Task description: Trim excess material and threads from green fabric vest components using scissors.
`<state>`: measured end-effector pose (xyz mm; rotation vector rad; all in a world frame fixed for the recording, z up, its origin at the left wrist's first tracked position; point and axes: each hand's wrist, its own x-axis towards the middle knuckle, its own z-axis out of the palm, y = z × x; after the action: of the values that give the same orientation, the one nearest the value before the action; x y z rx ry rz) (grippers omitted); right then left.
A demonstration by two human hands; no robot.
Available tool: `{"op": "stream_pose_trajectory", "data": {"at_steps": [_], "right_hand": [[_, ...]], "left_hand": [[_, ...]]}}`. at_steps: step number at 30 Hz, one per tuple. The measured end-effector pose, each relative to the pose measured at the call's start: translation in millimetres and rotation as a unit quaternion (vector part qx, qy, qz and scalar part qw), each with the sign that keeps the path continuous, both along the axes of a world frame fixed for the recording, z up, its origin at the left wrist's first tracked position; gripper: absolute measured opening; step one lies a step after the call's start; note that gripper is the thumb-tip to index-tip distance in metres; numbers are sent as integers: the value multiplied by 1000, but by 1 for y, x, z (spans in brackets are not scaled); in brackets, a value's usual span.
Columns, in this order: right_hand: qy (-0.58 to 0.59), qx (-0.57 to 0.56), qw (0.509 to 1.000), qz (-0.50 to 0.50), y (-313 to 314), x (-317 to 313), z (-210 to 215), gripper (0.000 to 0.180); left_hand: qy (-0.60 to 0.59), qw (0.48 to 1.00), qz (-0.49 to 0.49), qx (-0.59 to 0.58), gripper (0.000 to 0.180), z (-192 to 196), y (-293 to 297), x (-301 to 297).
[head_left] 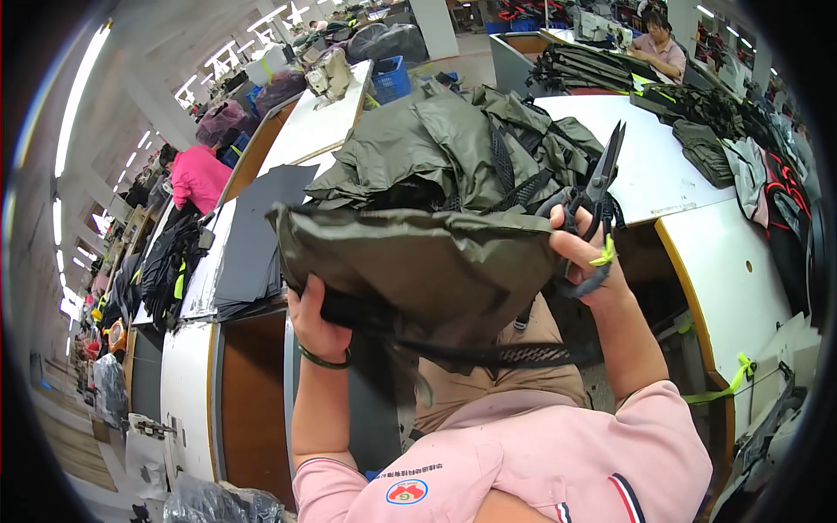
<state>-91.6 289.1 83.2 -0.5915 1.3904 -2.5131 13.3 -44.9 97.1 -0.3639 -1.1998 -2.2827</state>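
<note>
Between my two hands hangs an olive-green fabric bag piece point(418, 270) with a dark underside and a black webbing strap point(523, 355) dangling below it. My left hand point(318, 318) is closed on its lower left edge, a dark bangle at the wrist. At the upper right corner, my right hand point(586, 253) pinches the fabric and also carries black-handled scissors point(603, 174), blades pointing up. A yellow-green tie is knotted on their handle. Just beyond lies a heap of similar olive-green pieces point(445, 139) with black straps.
Dark grey flat sheets point(257, 231) lie on the white table left of the heap. A sewing machine point(330, 74) and a blue basket point(391, 80) stand farther back. Stacked dark pieces point(580, 68) are at the far right, near a seated person point(660, 48). Another person in pink point(196, 177) bends over at left.
</note>
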Motion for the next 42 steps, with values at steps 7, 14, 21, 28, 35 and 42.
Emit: {"op": "stream_pose_trajectory", "data": {"at_steps": [7,14,21,28,35,42], "right_hand": [[7,90,996,-15,-15,6,-26,27],[-2,160,984,82,-51,18,-43,26],[102,247,962,51,-43,32,-33,26],[26,347,937,-43,-3,26,-41,19],[170,403,899,7,-5,15,-8,41],[93,375,915,117,-11,12,-31,26]], "left_hand": [[-273,929,153,-195,41,-89,-52,49],[-42,793,197,-575,17,-34,9,30],[-9,820,-39,-572,18,-62,44,-21],[-243,855,-262,-377,12,-50,55,-40],[-224,824,-291,-431,15,-52,82,-53],[-202,810,-351,-424,19,-64,81,-59]]}}
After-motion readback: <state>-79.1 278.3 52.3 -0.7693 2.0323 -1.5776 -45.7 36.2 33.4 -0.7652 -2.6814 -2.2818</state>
